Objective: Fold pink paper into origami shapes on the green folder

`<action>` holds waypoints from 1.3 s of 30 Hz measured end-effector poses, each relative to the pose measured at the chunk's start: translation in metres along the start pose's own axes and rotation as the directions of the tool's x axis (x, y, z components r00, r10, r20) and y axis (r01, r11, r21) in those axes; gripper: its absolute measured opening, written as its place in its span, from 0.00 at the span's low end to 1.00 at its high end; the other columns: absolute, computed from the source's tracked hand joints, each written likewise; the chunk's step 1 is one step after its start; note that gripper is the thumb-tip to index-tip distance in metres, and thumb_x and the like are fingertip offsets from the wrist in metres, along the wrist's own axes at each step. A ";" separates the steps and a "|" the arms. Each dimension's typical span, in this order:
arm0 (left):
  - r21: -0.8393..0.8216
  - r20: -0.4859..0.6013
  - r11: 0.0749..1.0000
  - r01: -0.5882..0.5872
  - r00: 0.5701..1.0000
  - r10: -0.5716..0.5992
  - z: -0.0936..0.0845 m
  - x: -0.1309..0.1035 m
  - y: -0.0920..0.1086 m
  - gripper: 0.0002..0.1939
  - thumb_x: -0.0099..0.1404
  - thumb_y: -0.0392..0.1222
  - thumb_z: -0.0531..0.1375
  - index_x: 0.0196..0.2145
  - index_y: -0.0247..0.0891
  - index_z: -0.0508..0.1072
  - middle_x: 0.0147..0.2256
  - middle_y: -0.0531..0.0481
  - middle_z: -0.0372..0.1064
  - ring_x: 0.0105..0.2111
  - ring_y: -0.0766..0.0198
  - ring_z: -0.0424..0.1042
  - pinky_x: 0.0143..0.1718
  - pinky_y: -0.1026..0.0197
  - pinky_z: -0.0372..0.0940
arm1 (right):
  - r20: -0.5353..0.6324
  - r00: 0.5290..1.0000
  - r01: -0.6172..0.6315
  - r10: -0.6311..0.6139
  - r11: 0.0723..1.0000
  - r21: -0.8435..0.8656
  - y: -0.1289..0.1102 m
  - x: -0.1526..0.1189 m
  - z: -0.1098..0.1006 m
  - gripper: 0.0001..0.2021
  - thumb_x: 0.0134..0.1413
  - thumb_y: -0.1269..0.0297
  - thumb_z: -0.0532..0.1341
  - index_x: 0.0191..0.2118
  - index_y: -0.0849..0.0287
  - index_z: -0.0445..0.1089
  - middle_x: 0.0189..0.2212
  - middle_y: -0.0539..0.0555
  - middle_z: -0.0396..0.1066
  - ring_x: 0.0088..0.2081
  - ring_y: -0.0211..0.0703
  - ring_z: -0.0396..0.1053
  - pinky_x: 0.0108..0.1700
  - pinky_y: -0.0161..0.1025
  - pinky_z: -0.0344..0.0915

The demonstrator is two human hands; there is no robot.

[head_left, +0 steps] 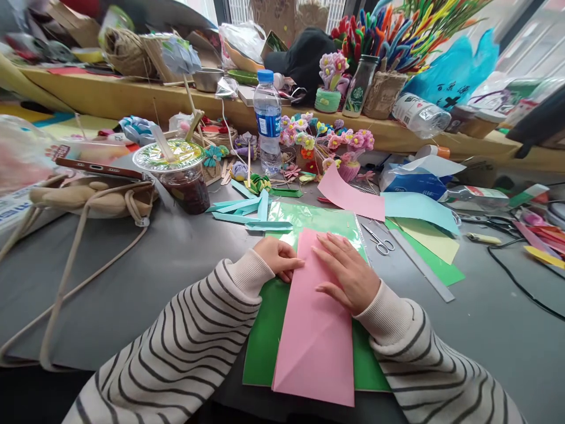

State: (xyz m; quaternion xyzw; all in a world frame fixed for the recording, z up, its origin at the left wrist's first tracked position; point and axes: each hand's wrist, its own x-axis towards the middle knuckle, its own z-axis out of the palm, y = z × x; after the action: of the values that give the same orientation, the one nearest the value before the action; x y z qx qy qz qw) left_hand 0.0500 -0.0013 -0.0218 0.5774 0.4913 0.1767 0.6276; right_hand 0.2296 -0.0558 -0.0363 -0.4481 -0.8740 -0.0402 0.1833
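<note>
Grey tabletop [494, 341] spreads beneath a crowd of craft supplies, backed by a tan ledge [304, 115] stacked with jars, bags and bright bundles. On it, near the front edge, lies a green pad [263, 347], shiny clear plastic over its far part. Folded pink paper [318, 338] rests lengthwise on the pad, diagonal creases marking its lower half, its near end jutting just past the pad's edge. Behind, a water bottle [268, 126] with a blue cap stands upright before the ledge; to its left is a lidded cup [188, 185] of dark drink. From striped sleeves, the person's right hand [344, 271] lies open and flat across the paper, fingers spread, while the left hand [280, 259], fingers curled, pinches its left edge. Right of the pad lies a grey strip [421, 265], turquoise strips [245, 209] sit beyond its far left corner, and small scissors [379, 240] rest just beside it.
</note>
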 end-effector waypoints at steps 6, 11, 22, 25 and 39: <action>0.032 0.012 0.997 0.066 0.998 -0.066 -0.001 0.003 -0.001 0.08 0.43 0.38 0.61 0.17 0.33 0.64 0.11 0.54 0.65 0.12 0.69 0.65 0.15 0.69 0.62 | 0.143 0.990 0.005 0.005 0.998 -0.068 0.003 -0.004 0.008 0.36 0.46 0.42 0.42 0.54 0.67 0.50 0.55 0.60 0.47 0.56 0.53 0.40 0.53 0.55 0.42; 0.020 0.002 0.999 0.045 0.999 -0.045 -0.002 0.002 -0.002 0.17 0.42 0.37 0.63 0.27 0.37 0.58 0.11 0.58 0.65 0.12 0.67 0.66 0.15 0.65 0.63 | 0.157 0.988 0.000 0.006 0.999 -0.039 0.002 -0.004 0.010 0.35 0.46 0.42 0.41 0.54 0.64 0.50 0.55 0.58 0.47 0.57 0.51 0.39 0.54 0.54 0.39; 0.082 -0.024 0.996 -0.027 0.999 0.029 -0.001 0.002 -0.005 0.25 0.42 0.38 0.62 0.36 0.38 0.55 0.11 0.61 0.63 0.12 0.64 0.66 0.14 0.64 0.62 | 0.181 0.983 0.026 -0.022 0.999 -0.021 0.003 -0.005 0.012 0.33 0.48 0.44 0.40 0.55 0.61 0.46 0.55 0.56 0.46 0.57 0.49 0.40 0.55 0.54 0.35; 0.100 -0.011 0.994 -0.032 0.999 0.033 -0.001 0.002 -0.005 0.24 0.43 0.38 0.62 0.37 0.37 0.56 0.12 0.60 0.63 0.13 0.65 0.66 0.15 0.65 0.62 | 0.196 0.980 0.027 -0.025 1.000 -0.006 0.004 -0.005 0.013 0.33 0.48 0.44 0.39 0.56 0.62 0.46 0.56 0.55 0.46 0.57 0.49 0.40 0.55 0.54 0.34; 0.089 0.060 0.948 -0.305 0.952 0.300 0.001 0.001 -0.009 0.22 0.47 0.43 0.60 0.41 0.39 0.62 0.15 0.58 0.63 0.14 0.70 0.63 0.15 0.69 0.62 | -0.164 0.920 -0.300 0.356 0.908 0.292 0.024 0.024 -0.009 0.14 0.45 0.59 0.55 0.39 0.60 0.66 0.36 0.57 0.69 0.39 0.47 0.65 0.41 0.44 0.61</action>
State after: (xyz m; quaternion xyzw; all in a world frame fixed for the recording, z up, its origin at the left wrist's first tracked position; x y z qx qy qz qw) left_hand 0.0481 -0.0033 -0.0305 0.6795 0.3906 0.2336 0.5755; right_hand 0.2387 -0.0255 -0.0217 -0.5543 -0.7584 0.0591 0.3379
